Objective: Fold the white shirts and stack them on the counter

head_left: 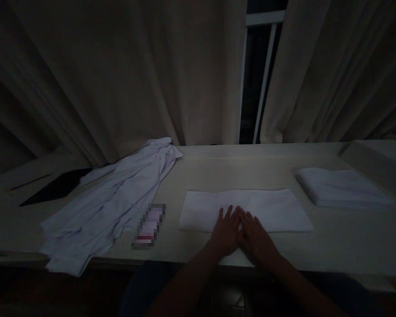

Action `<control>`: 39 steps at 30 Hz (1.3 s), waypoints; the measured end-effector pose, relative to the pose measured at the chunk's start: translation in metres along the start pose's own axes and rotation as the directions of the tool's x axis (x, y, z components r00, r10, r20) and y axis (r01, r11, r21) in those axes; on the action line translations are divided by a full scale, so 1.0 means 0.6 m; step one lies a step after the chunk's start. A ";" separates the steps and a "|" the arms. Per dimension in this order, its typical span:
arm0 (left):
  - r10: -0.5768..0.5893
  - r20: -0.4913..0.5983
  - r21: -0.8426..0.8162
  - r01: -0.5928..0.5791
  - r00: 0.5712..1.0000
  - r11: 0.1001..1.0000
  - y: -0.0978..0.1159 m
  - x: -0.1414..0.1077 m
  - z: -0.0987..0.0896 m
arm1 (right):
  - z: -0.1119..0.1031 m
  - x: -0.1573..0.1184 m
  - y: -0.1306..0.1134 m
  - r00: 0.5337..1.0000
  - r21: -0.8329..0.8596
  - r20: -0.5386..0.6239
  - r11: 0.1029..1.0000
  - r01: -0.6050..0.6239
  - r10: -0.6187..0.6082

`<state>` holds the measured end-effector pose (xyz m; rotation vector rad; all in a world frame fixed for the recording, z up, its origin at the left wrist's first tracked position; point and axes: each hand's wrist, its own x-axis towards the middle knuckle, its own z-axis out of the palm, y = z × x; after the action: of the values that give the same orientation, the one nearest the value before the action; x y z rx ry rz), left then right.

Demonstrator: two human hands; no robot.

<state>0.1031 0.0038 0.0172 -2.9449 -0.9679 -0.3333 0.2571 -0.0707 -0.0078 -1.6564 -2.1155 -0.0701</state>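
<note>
A white cloth (270,211), folded into a long flat strip, lies crosswise on the pale table. My left hand (226,231) rests on its front middle part, palm down with the fingers stretched out. Right beside it, my right hand (255,237) also lies flat, its fingertips touching those of the left. Neither hand grips the cloth. Over to the right sits a neat stack of folded white cloth (343,187). A crumpled white garment (108,207) is spread across the left side of the table.
A pixelated phone-like object (149,225) lies between the garment and the strip. At the far left are a dark flat sheet (56,187) and a thin stick (31,181). Curtains (198,79) hang behind the table (218,169).
</note>
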 end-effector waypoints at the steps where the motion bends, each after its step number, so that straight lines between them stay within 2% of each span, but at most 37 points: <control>1: -0.005 -0.002 -0.005 0.005 1.000 1.000 0.000 0.000 0.000 | -0.002 -0.001 0.002 1.000 0.001 0.012 1.000 -0.008 0.008; 12: -0.012 0.027 0.016 0.011 1.000 1.000 -0.004 0.011 0.007 | -0.028 -0.012 0.032 0.995 -0.031 0.068 0.997 -0.075 0.077; 21: -0.020 0.074 0.027 0.018 0.997 0.999 0.002 0.023 0.005 | -0.081 -0.057 0.114 0.975 -0.063 0.037 0.974 -0.217 0.220; 25: -0.041 0.124 0.032 0.038 0.991 0.999 0.003 0.026 0.002 | -0.095 -0.079 0.162 0.950 -0.133 0.017 0.942 -0.307 0.312; 30: -0.071 0.205 0.023 0.068 0.976 0.997 0.006 0.030 -0.009 | -0.099 -0.094 0.213 0.876 -0.195 -0.029 0.857 -0.478 0.482; 34: -0.131 0.235 0.023 0.129 0.963 0.991 0.018 0.060 -0.023 | -0.092 -0.093 0.228 0.848 -0.185 -0.045 0.830 -0.526 0.528; 39: -0.061 0.208 0.022 0.057 0.976 0.998 0.025 0.133 -0.016 | -0.091 -0.092 0.226 0.847 -0.185 -0.042 0.829 -0.528 0.530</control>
<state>0.1725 0.0377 0.0440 -2.9865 -1.0752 -0.0170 0.4105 -0.1000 -0.0110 -2.3073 -1.6172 -0.0907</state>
